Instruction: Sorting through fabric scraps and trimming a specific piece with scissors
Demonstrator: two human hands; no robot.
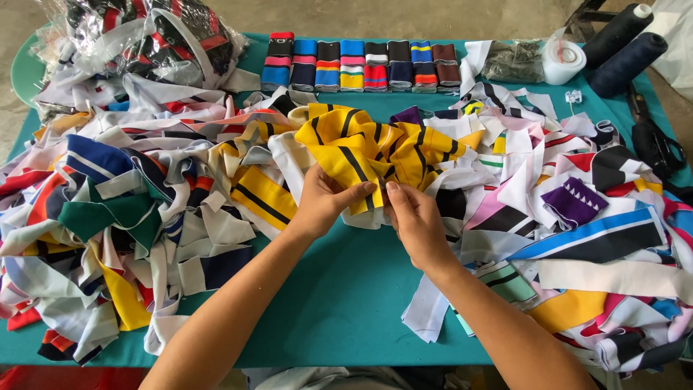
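- The left hand (321, 202) grasps the lower edge of a yellow fabric piece with black stripes (368, 144); its fingers are clenched on the cloth.
- The right hand (417, 224) pinches the same edge just beside the left hand, fingers closed on the cloth.
- The yellow fabric piece lies bunched at the centre of the table (339, 303), on top of the scrap pile, with its lower edge lifted by both hands.
- Mixed fabric strips (123, 217) in white, blue, red and green cover the left side; a similar heap (599, 238) covers the right side.
- A purple piece with white triangles (574, 201) lies on the right heap.
- A row of folded striped ribbed bands (361, 63) stands along the far edge.
- A clear plastic bag of striped pieces (144, 36) sits at the far left corner.
- A white tape roll (564, 59) and two dark thread cones (624, 43) sit at the far right; a small clear packet (514, 61) beside the roll holds dark items, possibly fasteners.
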